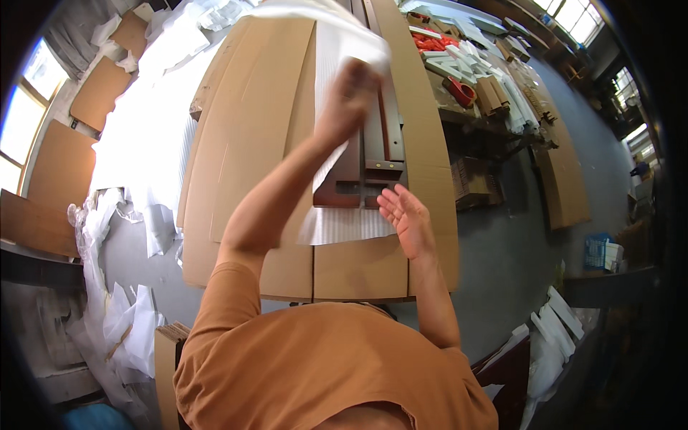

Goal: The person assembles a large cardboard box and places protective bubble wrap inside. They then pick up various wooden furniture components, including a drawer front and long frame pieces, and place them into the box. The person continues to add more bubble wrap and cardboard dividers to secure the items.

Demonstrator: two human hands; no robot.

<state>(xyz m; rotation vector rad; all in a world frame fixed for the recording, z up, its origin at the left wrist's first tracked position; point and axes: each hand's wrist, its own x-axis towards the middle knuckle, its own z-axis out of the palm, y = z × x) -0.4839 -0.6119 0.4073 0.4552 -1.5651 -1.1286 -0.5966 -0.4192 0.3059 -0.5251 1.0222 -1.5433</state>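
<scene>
My left hand (356,80), blurred by motion, is raised over the far part of the table and closed on a white foam sheet (315,10) that billows in the air. Beneath it lie dark brown wooden frame parts (390,122), long bars with a crosspiece at the near end. Another stretch of white ribbed foam (351,226) lies under them on the cardboard. My right hand (407,221) is open, fingers stretched out, beside the near right corner of the wood. Whether its fingertips touch the wood, I cannot tell.
Large cardboard sheets (244,122) cover the table. White wrapping (161,122) is heaped on the left. To the right, a bench holds white foam strips (469,64), red pieces (433,41) and a red tape dispenser (460,92). A blue basket (596,251) stands at far right.
</scene>
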